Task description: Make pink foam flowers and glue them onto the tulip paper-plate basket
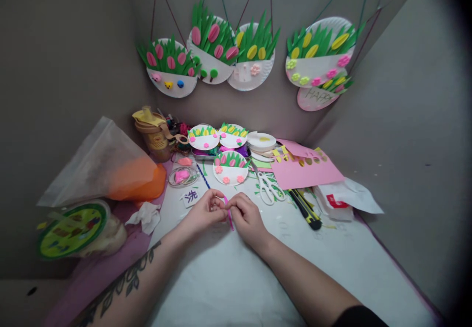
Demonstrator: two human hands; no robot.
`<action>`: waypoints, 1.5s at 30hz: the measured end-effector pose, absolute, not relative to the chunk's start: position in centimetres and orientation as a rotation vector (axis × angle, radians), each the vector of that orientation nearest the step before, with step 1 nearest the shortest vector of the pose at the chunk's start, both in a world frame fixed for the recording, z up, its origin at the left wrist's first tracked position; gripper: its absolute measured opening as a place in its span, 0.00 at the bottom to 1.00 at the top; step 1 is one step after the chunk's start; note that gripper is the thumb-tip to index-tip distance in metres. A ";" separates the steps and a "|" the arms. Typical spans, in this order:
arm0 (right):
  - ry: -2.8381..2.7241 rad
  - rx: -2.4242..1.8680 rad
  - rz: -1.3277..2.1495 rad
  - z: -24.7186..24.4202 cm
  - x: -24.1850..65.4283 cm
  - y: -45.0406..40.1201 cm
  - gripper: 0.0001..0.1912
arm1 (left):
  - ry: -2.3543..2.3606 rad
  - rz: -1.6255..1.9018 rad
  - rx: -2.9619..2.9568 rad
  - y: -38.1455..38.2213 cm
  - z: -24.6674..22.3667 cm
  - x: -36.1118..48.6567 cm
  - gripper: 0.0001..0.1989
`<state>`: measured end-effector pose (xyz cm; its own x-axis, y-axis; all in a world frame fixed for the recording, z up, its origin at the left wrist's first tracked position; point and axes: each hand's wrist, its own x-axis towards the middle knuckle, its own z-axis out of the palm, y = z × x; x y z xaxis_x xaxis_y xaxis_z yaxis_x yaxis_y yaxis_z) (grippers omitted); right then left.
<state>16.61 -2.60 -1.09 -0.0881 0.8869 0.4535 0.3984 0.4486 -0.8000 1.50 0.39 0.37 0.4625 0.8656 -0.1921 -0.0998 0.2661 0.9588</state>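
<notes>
A thin pink strip [231, 221] runs upright between my two hands near the middle of the table. My left hand [211, 210] pinches it from the left, thumb and fingers together. From the right, my right hand [245, 214] has its fingers closed on the same strip. Just beyond my hands lies a small paper plate [231, 175] with green paper grass, pink tulips and pink flowers. A blue twisted stick [202, 176] points toward my left hand. White scissors [268, 189] rest to the right of the plate.
Decorated paper plates [172, 81] hang on the back wall. At left are a plastic bag [106, 164], a round tub [73, 228], a brown cup [157, 140] and crumpled tissue [147, 217]. Pink paper [306, 172], a black-yellow cutter [306, 211] and a white packet [334, 204] lie at right.
</notes>
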 end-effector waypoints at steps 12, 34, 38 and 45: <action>-1.733 -1.123 0.597 -1.2 16.8 -2.5 0.11 | 0.874 0.687 1.244 0.3 0.9 1.3 0.22; -1.698 -1.166 0.596 -1.5 17.0 -2.1 0.11 | 0.898 0.673 1.353 0.2 0.9 1.3 0.20; -1.662 -1.169 0.587 -1.4 17.1 -2.0 0.11 | 0.880 0.673 1.322 0.3 0.8 1.3 0.19; -1.591 -1.195 0.568 -1.3 17.1 -2.0 0.11 | 0.886 0.659 1.278 0.3 0.9 1.3 0.20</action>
<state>17.07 -2.00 -1.28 0.0146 0.8973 0.4411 0.4151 0.3959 -0.8191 1.27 0.29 0.90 0.5221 0.8312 -0.1912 0.0565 0.1899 0.9802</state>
